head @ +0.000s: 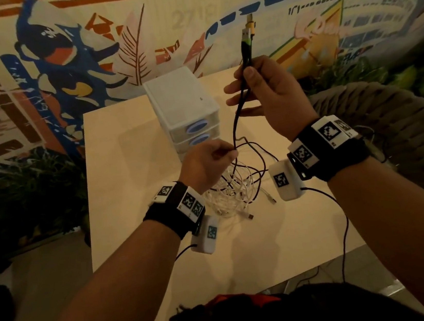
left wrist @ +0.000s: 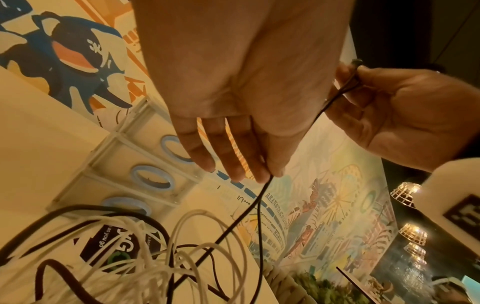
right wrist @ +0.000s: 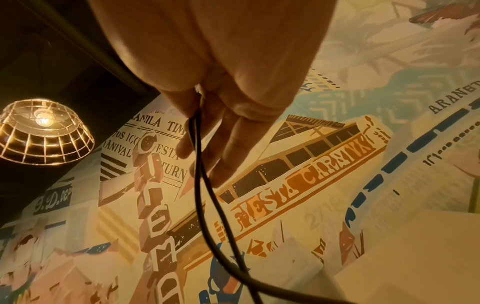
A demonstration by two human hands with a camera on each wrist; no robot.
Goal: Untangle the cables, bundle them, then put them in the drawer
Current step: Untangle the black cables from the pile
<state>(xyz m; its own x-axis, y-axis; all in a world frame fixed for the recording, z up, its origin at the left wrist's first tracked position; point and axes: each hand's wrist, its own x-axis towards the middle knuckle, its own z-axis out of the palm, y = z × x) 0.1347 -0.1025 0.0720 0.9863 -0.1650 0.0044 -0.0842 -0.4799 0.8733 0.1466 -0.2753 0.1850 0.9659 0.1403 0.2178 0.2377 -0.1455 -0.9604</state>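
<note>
Tabletop (head: 131, 171): both hands on black cable (head: 237, 114)

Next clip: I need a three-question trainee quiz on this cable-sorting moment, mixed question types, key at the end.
1. True or false: the right hand holds the black cable by its plug ends.
2. What does the left hand pinch? A) white cables B) the black cable C) a drawer handle
3. Fill in: the white cables lie tangled on the ___, in front of the drawer unit.

Key: 1 true; 2 B; 3 table.
</note>
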